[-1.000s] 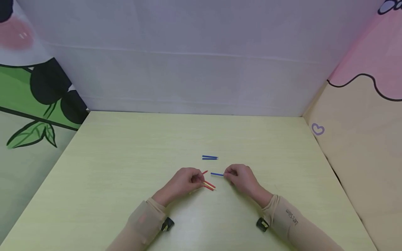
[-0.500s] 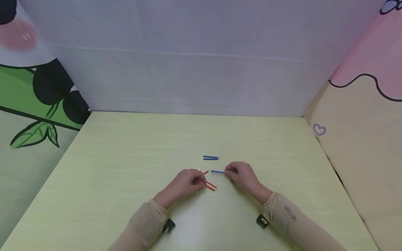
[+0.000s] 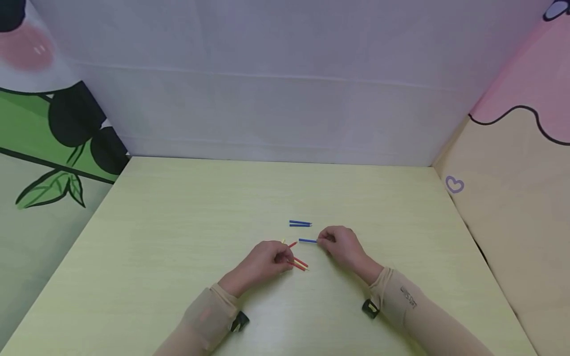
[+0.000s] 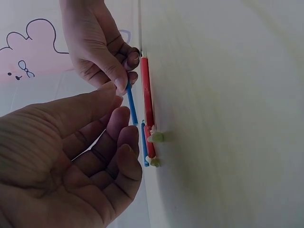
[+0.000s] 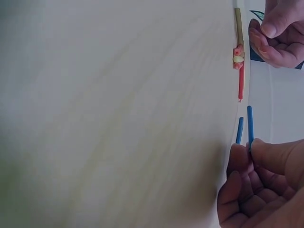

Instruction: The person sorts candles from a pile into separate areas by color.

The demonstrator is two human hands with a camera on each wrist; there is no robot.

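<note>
A pale counter (image 3: 200, 198) carries the small things, all about midway between its left and right edges and well in from its far edge, presumably where both hands reach easily.

The left sleeve (image 3: 196, 316) and right sleeve (image 3: 423, 311) enter from the near side, spread toward the left and right edges, which keeps much of the middle in sight.

The left hand (image 3: 271, 259) is just above the counter, its fingers loosely curled, the thumb close to the index finger and nothing visibly held. Whether it touches what lies beneath, I cannot tell. The right hand (image 3: 343, 247), nearer the right edge, has its thumb and fingers pinched closed on one end of a blue stick (image 5: 250, 123).

Under and beside the left hand lie red sticks (image 4: 146, 90) and a yellow stick (image 5: 239, 26), close together at differing angles, partly hidden. Toward the far edge, two blue sticks (image 3: 300, 225) lie side by side, nearly parallel to it.

The held stick seems lifted slightly, its free end toward the left edge; the end grip likely leaves its length exposed for steering.
</note>
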